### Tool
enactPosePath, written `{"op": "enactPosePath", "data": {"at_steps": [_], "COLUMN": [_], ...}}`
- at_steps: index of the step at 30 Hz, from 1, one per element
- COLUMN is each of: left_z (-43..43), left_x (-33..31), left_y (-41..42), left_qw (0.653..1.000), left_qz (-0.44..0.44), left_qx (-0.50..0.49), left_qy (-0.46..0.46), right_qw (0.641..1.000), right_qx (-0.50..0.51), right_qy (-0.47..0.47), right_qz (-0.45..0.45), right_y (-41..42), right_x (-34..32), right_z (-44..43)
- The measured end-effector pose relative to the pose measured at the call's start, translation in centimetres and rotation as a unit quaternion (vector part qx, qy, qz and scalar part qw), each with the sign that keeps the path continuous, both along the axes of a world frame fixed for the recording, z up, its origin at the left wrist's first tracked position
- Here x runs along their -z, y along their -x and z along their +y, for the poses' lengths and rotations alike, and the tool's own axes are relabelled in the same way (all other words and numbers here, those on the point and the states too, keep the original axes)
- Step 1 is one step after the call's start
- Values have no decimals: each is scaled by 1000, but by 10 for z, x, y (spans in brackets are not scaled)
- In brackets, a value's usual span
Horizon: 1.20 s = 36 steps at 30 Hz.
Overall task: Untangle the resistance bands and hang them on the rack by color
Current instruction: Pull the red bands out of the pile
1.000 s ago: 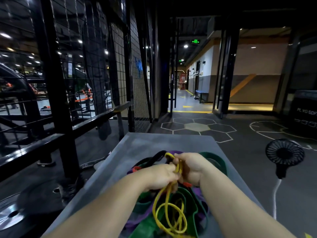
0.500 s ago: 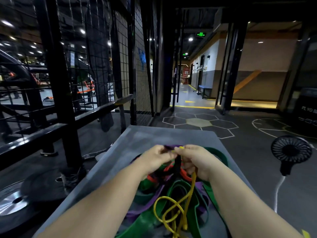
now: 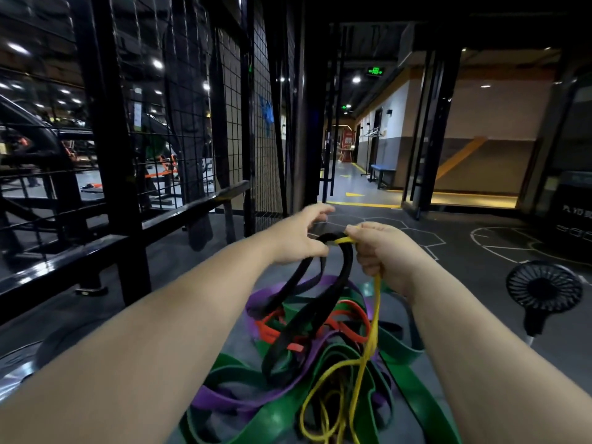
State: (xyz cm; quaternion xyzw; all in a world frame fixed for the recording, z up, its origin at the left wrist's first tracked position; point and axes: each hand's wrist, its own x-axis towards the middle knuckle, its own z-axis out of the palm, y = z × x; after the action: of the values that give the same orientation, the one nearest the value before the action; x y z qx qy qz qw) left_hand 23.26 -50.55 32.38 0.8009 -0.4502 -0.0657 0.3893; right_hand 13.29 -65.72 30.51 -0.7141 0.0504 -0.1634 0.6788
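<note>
A tangle of resistance bands lies on the grey table [image 3: 238, 328]: green [image 3: 275, 418], purple [image 3: 224, 398], red [image 3: 272, 331], black and yellow. My right hand [image 3: 381, 251] grips the thin yellow band [image 3: 374, 322], lifted above the pile; its tail trails down into the heap. A loop of the black band [image 3: 347, 267] hangs from the same spot between my hands. My left hand [image 3: 298, 235] is beside that loop, fingers loosely spread above it and thumb below it. The black wire-mesh rack [image 3: 192, 123] stands to the left, beyond a rail.
A small black fan [image 3: 543, 290] on a stand is at the right of the table. A weight plate [image 3: 19, 373] lies on the floor at lower left. A dark plyo box [image 3: 573, 213] sits far right. A corridor opens ahead.
Both hands have risen from the pile, drawing the yellow band and a black loop up with them. My left hand's fingers have loosened and spread.
</note>
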Motion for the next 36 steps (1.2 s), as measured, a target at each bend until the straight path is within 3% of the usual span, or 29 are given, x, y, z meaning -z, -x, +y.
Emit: {"op": "enactPosePath", "data": {"at_steps": [2,4,9,13,16,21,27,30,33,34,36], "left_z": [-1,-1,5,13,18,17,11,12,17,18,20], "left_x": [-2,-6,-17,-36,-48,-56,-41,-32,-20,-14,-2], "left_y": [4,2,-5,-2,4,4,5,5,8,8,1], "left_qw": [998,996,999,996,996,982,984,994,991,986,990], "left_qz": [9,-31,-7,-48,15,-141,-153,-82,131,163,142], "left_qx": [40,19,17,16,42,-30,-35,-12,21,20,0], "left_qy": [-55,-80,-39,-75,-80,-122,-82,-70,-2,15,9], "right_qw": [1000,1000,996,994,994,987,978,979,973,970,963], "right_qx": [-8,-1,17,21,38,99,138,149,165,171,179], "right_qy": [11,26,79,100,95,129,153,141,160,171,201], "right_qz": [-6,-8,23,38,26,11,24,18,20,24,29], "right_y": [1,1,3,5,4,0,-10,-10,-9,-10,-12], "right_x": [-2,-4,-8,-11,-12,-13,-4,1,4,6,10], "right_z": [1,1,-1,0,2,9,12,12,9,7,6]}}
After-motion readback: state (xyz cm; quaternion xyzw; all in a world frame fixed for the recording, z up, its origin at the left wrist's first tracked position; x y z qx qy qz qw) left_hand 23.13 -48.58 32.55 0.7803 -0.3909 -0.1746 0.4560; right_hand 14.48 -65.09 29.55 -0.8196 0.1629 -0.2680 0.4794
